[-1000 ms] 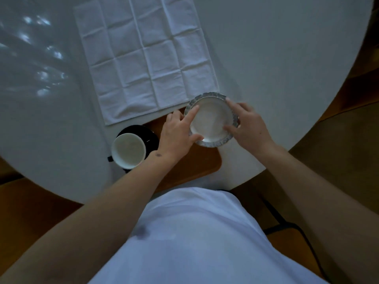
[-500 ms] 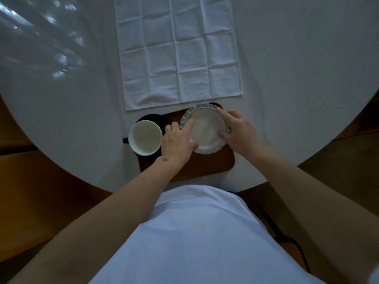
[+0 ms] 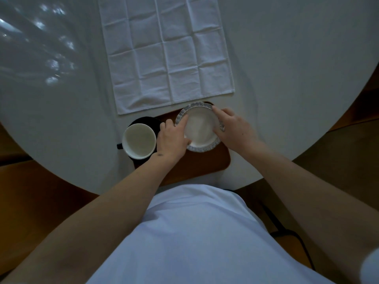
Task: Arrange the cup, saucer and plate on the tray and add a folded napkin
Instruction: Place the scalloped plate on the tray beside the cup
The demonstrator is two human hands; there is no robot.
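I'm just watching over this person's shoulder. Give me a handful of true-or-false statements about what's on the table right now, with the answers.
1. Both hands are on the plate. True: the left hand and the right hand touch it on opposite sides.
2. The napkin is folded small and lies on the tray. False: it is spread out flat on the table, beyond the tray.
3. The cup is empty. True: only its pale inside shows.
4. The cup sits on a white saucer. False: the saucer under it is black.
5. The plate is to the left of the cup. False: it is on the cup's right, over the tray.
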